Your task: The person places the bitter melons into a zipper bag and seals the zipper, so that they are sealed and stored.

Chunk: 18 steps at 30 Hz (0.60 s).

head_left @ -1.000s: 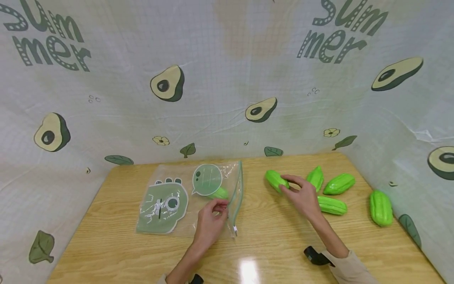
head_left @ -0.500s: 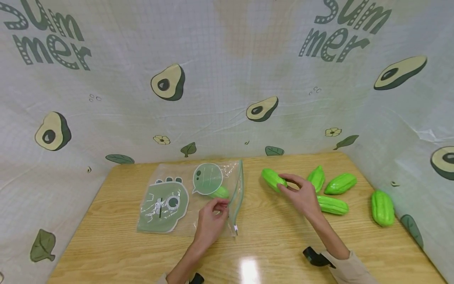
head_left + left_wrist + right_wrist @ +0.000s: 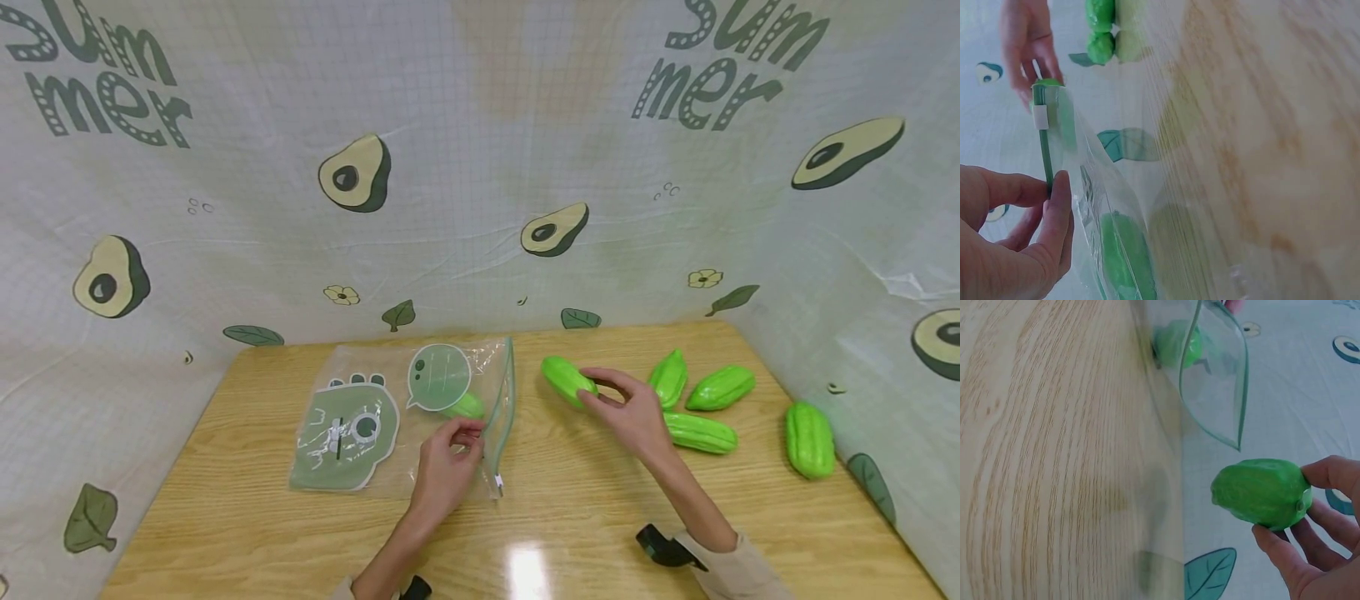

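My left hand (image 3: pixel 442 473) pinches the zip edge of a clear slider bag (image 3: pixel 408 468) printed with a green cartoon. In the right wrist view the bag's mouth (image 3: pixel 1243 394) gapes apart, and the white slider (image 3: pixel 1040 117) sits at one end of the zip in the left wrist view. One ridged green gourd (image 3: pixel 468 407) lies inside the bag near that mouth. My right hand (image 3: pixel 633 421) holds a second gourd (image 3: pixel 564 379) by its near end, between thumb and fingers. This held gourd is right of the mouth, apart from the bag and raised off the table.
On the right of the wooden table (image 3: pixel 585 517) lie several more green gourds: one upright-pointing gourd (image 3: pixel 669 379), one slanted gourd (image 3: pixel 722 388), one lengthwise gourd (image 3: pixel 701 433) and a far-right gourd (image 3: pixel 810 440). A printed cloth (image 3: pixel 450 275) walls the back and sides.
My right hand has moved left with its gourd, closer to the bag's mouth. The left hand and the bag have stayed in place.
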Each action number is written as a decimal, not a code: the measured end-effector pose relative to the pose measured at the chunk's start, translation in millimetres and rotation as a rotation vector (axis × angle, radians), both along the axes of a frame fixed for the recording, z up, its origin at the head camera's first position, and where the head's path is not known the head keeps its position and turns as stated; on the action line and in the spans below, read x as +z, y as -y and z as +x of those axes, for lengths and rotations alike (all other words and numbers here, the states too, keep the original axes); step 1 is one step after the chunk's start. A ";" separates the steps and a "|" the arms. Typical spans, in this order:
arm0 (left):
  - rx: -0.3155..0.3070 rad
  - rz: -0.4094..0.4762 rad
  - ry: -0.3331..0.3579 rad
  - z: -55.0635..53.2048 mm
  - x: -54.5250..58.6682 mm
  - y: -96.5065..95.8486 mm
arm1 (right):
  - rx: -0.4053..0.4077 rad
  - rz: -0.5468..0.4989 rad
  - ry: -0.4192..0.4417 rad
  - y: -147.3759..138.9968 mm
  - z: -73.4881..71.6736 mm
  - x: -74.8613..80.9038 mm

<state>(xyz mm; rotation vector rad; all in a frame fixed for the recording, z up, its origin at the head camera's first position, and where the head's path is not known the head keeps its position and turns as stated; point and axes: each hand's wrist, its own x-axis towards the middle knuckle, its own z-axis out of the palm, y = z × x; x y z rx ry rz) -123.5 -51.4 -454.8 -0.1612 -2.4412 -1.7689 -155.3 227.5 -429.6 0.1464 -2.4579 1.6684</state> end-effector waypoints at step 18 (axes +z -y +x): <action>0.002 0.026 0.002 -0.2 1.2 -0.3 | 0.112 -0.075 -0.032 13.1 4.3 3.0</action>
